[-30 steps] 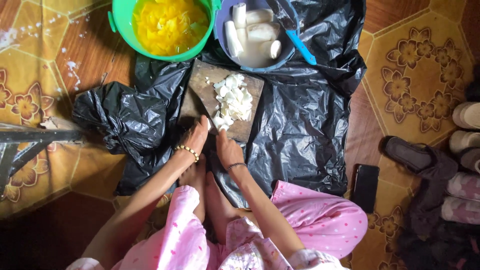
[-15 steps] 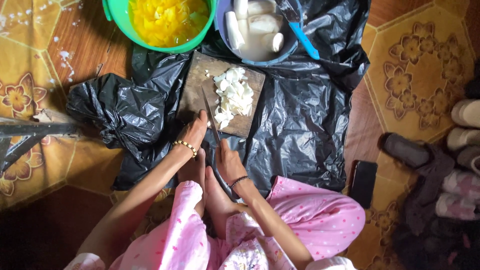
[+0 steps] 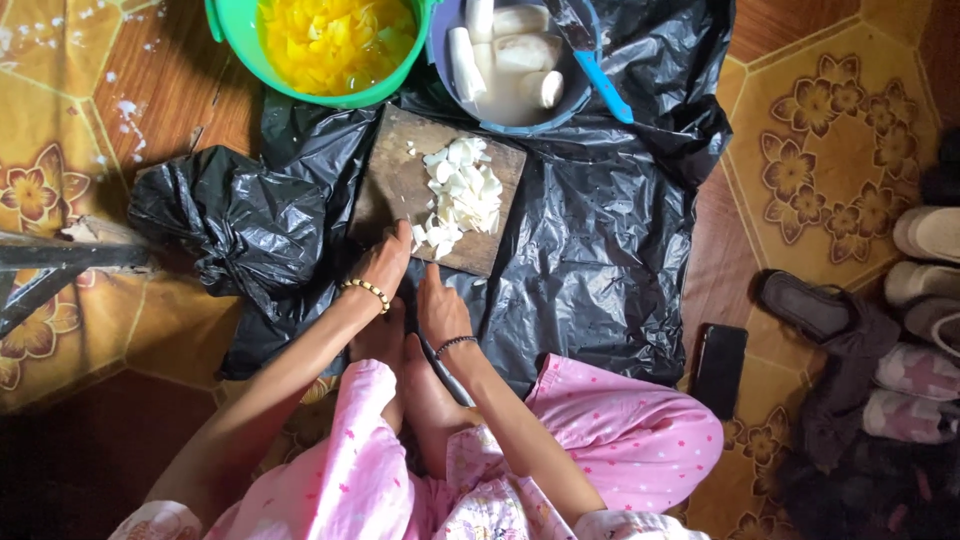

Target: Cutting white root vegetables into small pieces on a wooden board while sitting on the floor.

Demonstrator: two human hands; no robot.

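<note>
we see a patterned floor (image 3: 830, 130) bearing a black sheet (image 3: 600, 240), a phone (image 3: 720, 370) and shoes (image 3: 925, 300).

A wooden cutting board (image 3: 400, 180) lies on a black plastic sheet (image 3: 600, 260), with a heap of white chopped pieces (image 3: 462, 195) on its right half. The left hand (image 3: 383, 262) touches the board's near edge, and the right hand (image 3: 437, 305) rests just below that edge. Beyond the board stand a green bowl (image 3: 232, 30) of yellow pieces and a blue bowl (image 3: 520, 118) of white chunks.
</note>
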